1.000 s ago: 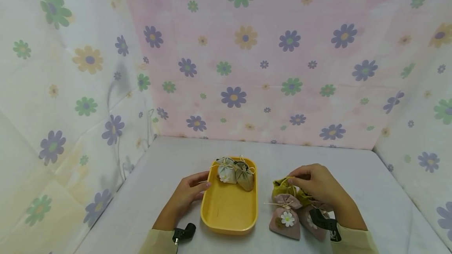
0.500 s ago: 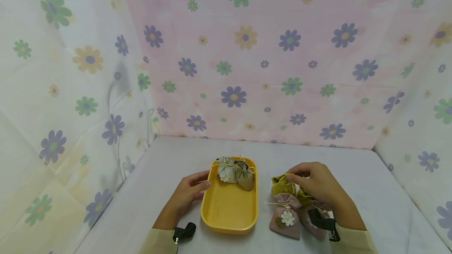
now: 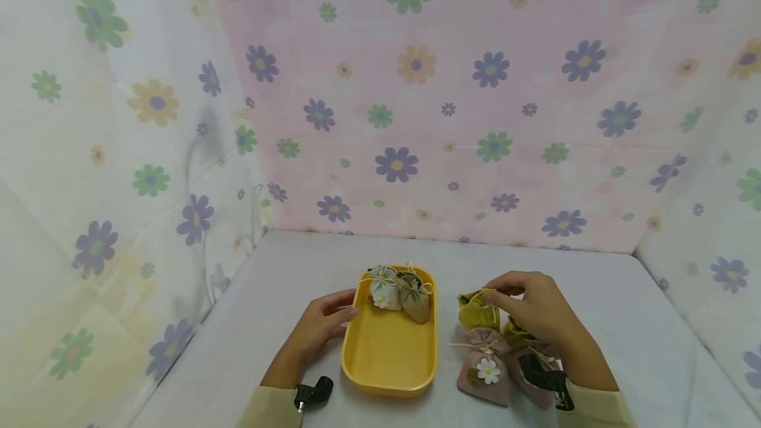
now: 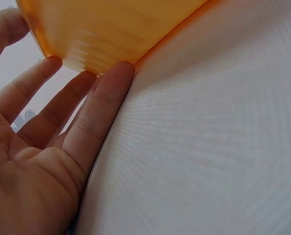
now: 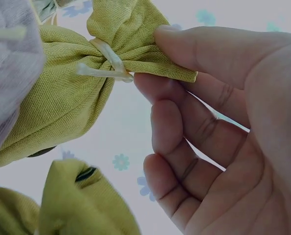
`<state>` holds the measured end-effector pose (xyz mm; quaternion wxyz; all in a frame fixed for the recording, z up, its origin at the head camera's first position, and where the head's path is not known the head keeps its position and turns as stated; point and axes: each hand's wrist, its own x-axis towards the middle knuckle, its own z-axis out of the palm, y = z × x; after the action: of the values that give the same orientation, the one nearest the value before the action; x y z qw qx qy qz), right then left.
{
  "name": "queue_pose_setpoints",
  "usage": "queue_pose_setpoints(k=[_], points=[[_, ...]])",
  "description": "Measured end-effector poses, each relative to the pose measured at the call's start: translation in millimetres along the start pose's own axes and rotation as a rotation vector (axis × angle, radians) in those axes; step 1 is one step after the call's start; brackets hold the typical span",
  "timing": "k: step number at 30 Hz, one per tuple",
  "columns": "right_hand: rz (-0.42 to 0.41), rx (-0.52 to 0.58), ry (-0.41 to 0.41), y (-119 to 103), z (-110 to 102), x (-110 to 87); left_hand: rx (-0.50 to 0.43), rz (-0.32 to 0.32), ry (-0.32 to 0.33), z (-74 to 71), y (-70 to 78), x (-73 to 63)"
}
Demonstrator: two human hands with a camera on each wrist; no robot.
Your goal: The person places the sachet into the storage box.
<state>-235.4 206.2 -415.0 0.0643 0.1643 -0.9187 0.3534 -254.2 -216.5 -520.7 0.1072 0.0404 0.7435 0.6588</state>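
My right hand (image 3: 538, 302) pinches the gathered top of a mustard-green drawstring pouch (image 3: 479, 310) between thumb and fingers; in the right wrist view, a cream cord ties the neck of this mustard-green pouch (image 5: 62, 83). Just below it lies a pink pouch (image 3: 483, 385) with a white flower. A second mustard-green pouch (image 3: 516, 334) and another pink pouch (image 3: 528, 382) are partly hidden under my right hand and wrist. Fingertips of my left hand (image 3: 315, 325) touch the left outer wall of a yellow tray (image 3: 389, 355), its fingers nearly straight in the left wrist view.
At the tray's far end sit a pale grey-green pouch (image 3: 384, 289) with a white flower and an olive-brown pouch (image 3: 415, 299). A white cloth covers the table (image 3: 297, 263). Flower-printed curtains (image 3: 440, 131) rise at the back and both sides.
The pinched mustard-green pouch has turned and lifted slightly under my right hand. My left hand keeps its place at the tray. The head view has shifted a little.
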Motion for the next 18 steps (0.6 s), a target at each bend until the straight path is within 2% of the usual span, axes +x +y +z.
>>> queue_pose_setpoints(k=[4,13,18], points=[[-0.006,0.005,0.012,-5,-2,0.6,-0.002,-0.003,-0.003,1.3,0.2,-0.8],[-0.079,0.019,0.063,-21,-7,7.0,-0.012,-0.010,0.001,0.8,0.8,-1.3],[-0.084,0.026,0.093,-28,-6,11.8,-0.022,-0.002,-0.001,1.3,1.8,-1.5]])
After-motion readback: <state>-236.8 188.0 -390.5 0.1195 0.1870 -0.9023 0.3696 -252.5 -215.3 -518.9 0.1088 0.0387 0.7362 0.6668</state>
